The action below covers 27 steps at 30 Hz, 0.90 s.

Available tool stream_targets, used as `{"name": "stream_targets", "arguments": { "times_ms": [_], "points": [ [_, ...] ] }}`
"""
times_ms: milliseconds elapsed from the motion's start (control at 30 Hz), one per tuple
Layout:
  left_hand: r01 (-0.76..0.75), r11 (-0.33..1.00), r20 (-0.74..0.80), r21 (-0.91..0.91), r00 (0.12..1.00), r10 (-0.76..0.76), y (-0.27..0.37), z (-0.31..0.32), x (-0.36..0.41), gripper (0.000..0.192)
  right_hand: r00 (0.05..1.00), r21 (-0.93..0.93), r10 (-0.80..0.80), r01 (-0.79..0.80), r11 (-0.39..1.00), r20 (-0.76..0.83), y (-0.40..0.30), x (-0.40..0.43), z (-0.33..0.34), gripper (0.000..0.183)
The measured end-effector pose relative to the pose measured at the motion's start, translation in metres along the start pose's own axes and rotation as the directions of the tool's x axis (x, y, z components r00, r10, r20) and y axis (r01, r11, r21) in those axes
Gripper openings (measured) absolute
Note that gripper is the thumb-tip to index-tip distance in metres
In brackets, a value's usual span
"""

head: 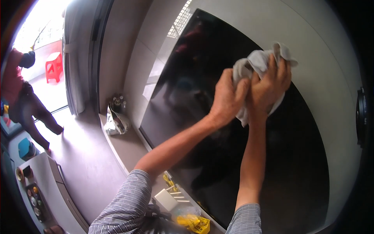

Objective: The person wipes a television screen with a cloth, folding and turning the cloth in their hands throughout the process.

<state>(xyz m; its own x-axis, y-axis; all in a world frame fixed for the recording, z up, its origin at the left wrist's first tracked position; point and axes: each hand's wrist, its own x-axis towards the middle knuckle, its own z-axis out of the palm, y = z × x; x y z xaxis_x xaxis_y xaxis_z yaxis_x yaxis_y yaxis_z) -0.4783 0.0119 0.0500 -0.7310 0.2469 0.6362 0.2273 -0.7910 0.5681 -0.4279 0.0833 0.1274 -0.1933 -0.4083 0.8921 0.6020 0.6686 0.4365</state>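
Observation:
A large dark, glossy flat television screen (187, 108) stands against a pale wall, faintly mirroring the room. Both my hands are raised near its upper edge with a whitish cloth (258, 61) bunched between them. My left hand (229, 96) grips the cloth's near side, thumb towards my other hand. Beside it, slightly higher, my right hand (270, 84) has its fingers over the cloth. Part of the cloth hangs below the hands, in front of the screen.
Below the screen, a ledge (128, 146) bears a bag (115, 122), bottles (118, 102), a white router-like device (166, 199) and a yellow plastic bag (194, 223). At left are a person (26, 99), a red stool (54, 65), a curtain (74, 64) and a white cabinet (49, 178) with a tray (36, 201).

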Motion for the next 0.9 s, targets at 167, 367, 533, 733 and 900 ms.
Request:
{"name": "stream_targets", "arguments": {
  "times_ms": [167, 367, 533, 733, 900],
  "points": [
    [-0.037, 0.998, -0.088, 0.051, 0.995, 0.042, -0.035, -0.068, 0.087, 0.026, 0.999, 0.084, -0.047, 0.046, 0.995, 0.006, -0.065, 0.033, 0.092, 0.047],
    [0.048, 0.99, -0.162, -0.131, 0.984, -0.069, -0.072, -0.138, 0.131, 0.028, 0.969, 0.218, -0.239, 0.247, 0.944, -0.063, -0.132, 0.036, 0.175, 0.019],
    [0.232, 0.945, -0.208, -0.232, 0.937, -0.282, -0.097, -0.174, 0.107, 0.03, 0.913, 0.375, -0.384, 0.312, 0.873, 0.135, -0.171, 0.006, 0.18, 0.011],
    [0.35, 0.929, -0.192, -0.12, 0.91, -0.367, -0.122, -0.191, -0.023, 0.036, 0.808, 0.507, -0.512, 0.324, 0.799, 0.29, -0.185, -0.091, 0.113, 0.024],
    [0.62, 0.782, -0.189, -0.063, 0.762, -0.619, -0.127, -0.167, -0.134, 0.042, 0.752, 0.567, -0.559, 0.305, 0.765, 0.349, -0.155, -0.179, 0.038, 0.023]
  ]
}}
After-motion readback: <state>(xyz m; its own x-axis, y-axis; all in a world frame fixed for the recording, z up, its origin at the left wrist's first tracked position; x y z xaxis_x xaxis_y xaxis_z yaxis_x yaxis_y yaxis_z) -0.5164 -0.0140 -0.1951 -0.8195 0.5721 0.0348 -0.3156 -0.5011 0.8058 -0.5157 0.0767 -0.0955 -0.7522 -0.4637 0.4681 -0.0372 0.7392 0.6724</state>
